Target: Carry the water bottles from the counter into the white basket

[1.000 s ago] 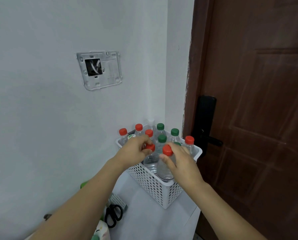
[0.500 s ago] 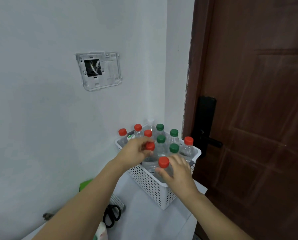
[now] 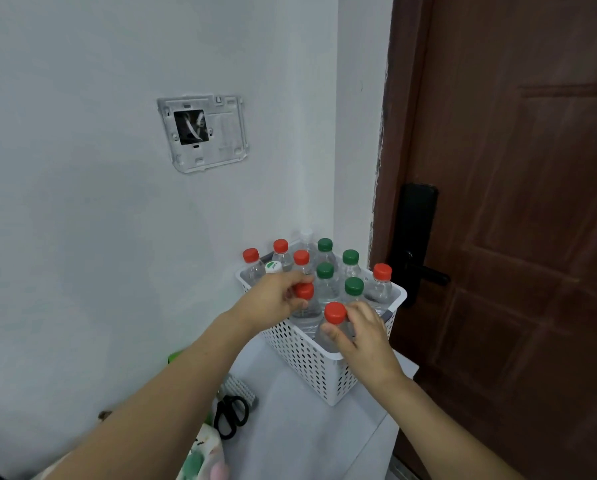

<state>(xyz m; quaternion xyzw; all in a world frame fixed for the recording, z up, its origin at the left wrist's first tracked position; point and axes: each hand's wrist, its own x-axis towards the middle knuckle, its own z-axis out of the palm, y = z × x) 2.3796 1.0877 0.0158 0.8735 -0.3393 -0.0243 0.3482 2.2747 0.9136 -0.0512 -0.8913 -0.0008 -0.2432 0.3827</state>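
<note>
White basket [image 3: 310, 362] at the right rear corner of the white table [image 3: 290, 441], close against wall and brown door [image 3: 518, 237]. Packed with upright water bottles [image 3: 324, 285]; little free room inside. Left hand [image 3: 272, 299] pinching a red-capped bottle [image 3: 304, 299]. Right hand [image 3: 362, 336] gripping the near red-capped bottle [image 3: 335, 323] at the basket's front edge. Scissors [image 3: 231, 415] lying near the left. No legible labels.
</note>
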